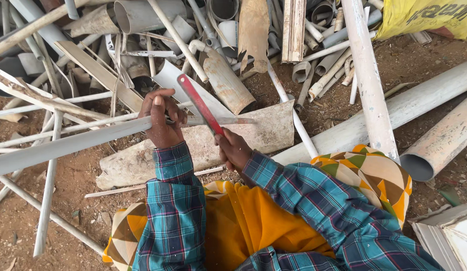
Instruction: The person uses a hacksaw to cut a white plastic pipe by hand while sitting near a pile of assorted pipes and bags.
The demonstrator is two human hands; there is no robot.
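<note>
My left hand [162,118] grips a long thin grey pipe [73,142] that runs from the left edge to the middle of the view. My right hand [233,149] holds the lower end of a red-framed hacksaw [199,103]. The saw lies slanted across the pipe, just to the right of my left hand. Under the pipe's end rests a broad, dirty, split piece of pipe [266,131] on the ground. My plaid sleeves and orange and patterned cloth fill the bottom of the view.
A heap of cut white and grey pipes [218,45] covers the ground ahead. Wide pipes [434,93] lie at the right, a yellow sack [426,17] at the top right, a white frame [446,233] at the bottom right. Thin pipes [48,195] cross bare dirt at the left.
</note>
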